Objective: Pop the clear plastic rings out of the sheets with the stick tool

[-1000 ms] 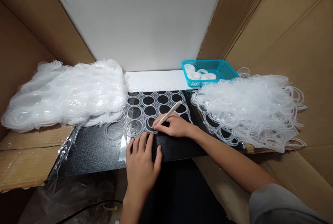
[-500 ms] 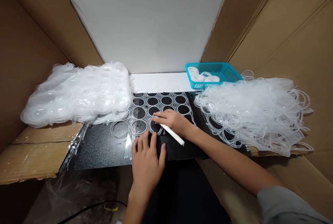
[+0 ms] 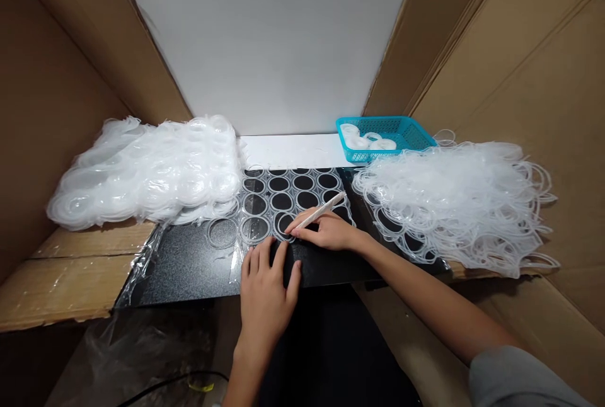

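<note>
A clear sheet of joined plastic rings (image 3: 255, 205) lies on the black board (image 3: 174, 268), dark circles showing through its holes. My left hand (image 3: 267, 284) rests on the board's front part with fingers spread, fingertips touching the sheet's near edge. In my right hand (image 3: 328, 230) a slim white pen-like stick (image 3: 326, 207) is pinched. Its lower end meets the near row of rings and its upper end points away to the right. Whether that lower end has a blade or point is too small to tell.
On the left is a thick pile of ring sheets (image 3: 155, 167); on the right, a loose heap of stringy plastic sheets (image 3: 463, 199). A blue basket (image 3: 411, 136) behind holds several white rings (image 3: 362, 139). Cardboard walls (image 3: 534, 79) enclose both sides. Clear film hangs below left.
The white stick has swung from pointing back toward me to pointing up and away to the right. My right hand has lowered slightly and turned; the left hand stays in place.
</note>
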`<state>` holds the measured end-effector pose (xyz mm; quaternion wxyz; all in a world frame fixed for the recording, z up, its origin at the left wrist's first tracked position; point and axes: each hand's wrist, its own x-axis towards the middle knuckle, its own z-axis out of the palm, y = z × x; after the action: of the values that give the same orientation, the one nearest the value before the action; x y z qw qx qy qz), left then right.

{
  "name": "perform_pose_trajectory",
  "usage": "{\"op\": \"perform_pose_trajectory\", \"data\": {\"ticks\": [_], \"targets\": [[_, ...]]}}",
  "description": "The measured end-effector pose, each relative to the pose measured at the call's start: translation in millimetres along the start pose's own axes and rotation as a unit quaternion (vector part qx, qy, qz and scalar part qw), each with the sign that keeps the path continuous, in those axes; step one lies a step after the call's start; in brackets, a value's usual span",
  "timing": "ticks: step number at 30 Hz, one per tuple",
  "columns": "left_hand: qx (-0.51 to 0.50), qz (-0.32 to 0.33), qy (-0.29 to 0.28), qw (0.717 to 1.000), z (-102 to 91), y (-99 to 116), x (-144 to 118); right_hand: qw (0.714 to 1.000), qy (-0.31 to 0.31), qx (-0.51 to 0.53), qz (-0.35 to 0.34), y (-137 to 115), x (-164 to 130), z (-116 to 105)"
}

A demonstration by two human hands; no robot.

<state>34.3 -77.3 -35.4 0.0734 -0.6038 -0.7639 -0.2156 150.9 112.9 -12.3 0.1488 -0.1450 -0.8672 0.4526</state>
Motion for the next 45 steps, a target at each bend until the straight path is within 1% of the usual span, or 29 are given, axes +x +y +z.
{"op": "perform_pose_trajectory", "data": {"ticks": [6, 9, 11, 12, 14, 17, 20, 23, 25, 28, 31, 34, 37, 41, 43, 45], "targets": [[0.006, 0.006, 0.005, 1.0, 0.5, -0.2, 1.3, 0.999, 0.002, -0.015, -0.052, 1.8, 0.7, 3.7], [0.009, 0.005, 0.007, 1.0, 0.7, -0.6, 0.7, 0.999, 0.023, -0.001, -0.036, 1.9, 0.0, 3.5], [0.01, 0.005, 0.006, 1.0, 0.5, -0.7, 0.4, 0.999, 0.019, -0.001, -0.032, 2.1, -0.4, 3.2], [0.011, 0.005, 0.005, 1.0, 0.4, -0.7, 0.3, 0.999, 0.009, -0.009, -0.044, 2.3, -0.7, 3.5], [0.012, 0.006, 0.004, 1.0, 0.3, -0.5, 0.2, 0.996, 0.0, -0.04, -0.083, 3.2, -1.4, 5.8], [0.015, 0.006, 0.005, 1.0, 0.7, 0.0, 0.3, 0.983, 0.027, -0.123, -0.135, 5.6, -2.3, 13.1], [0.021, 0.007, 0.008, 1.0, 1.6, 0.4, 0.6, 0.961, 0.038, -0.224, -0.16, 8.3, 1.6, 18.3], [0.026, 0.008, 0.008, 1.0, 2.2, 0.3, 1.1, 0.943, 0.035, -0.283, -0.172, 8.8, 15.7, 14.1], [0.03, 0.008, 0.008, 0.999, 2.3, 0.1, 1.5, 0.935, 0.045, -0.307, -0.17, 6.9, 30.3, 6.3], [0.035, 0.009, 0.007, 0.999, 2.3, 0.1, 1.6, 0.931, 0.06, -0.326, -0.152, 1.5, 54.9, -8.9], [0.036, 0.007, 0.01, 0.999, 2.2, 0.6, 0.9, 0.927, 0.068, -0.35, -0.115, -3.3, 78.6, -23.6], [0.033, 0.002, 0.011, 0.999, 1.9, 1.1, 0.1, 0.924, 0.081, -0.365, -0.08, -4.4, 99.8, -33.9], [0.028, -0.001, 0.012, 1.0, 1.5, 0.9, 0.3, 0.931, 0.104, -0.345, -0.062, -2.5, 116.2, -36.9], [0.015, -0.007, 0.007, 1.0, 1.6, 0.4, 1.0, 0.944, 0.115, -0.301, -0.064, 1.1, 128.2, -35.9], [0.005, -0.011, 0.004, 1.0, 1.1, 0.5, 0.4, 0.949, 0.141, -0.274, -0.058, 2.3, 131.3, -37.5], [-0.011, -0.013, -0.002, 1.0, -0.8, 0.3, -1.0, 0.953, 0.184, -0.233, -0.05, 1.9, 132.6, -39.7]]}}
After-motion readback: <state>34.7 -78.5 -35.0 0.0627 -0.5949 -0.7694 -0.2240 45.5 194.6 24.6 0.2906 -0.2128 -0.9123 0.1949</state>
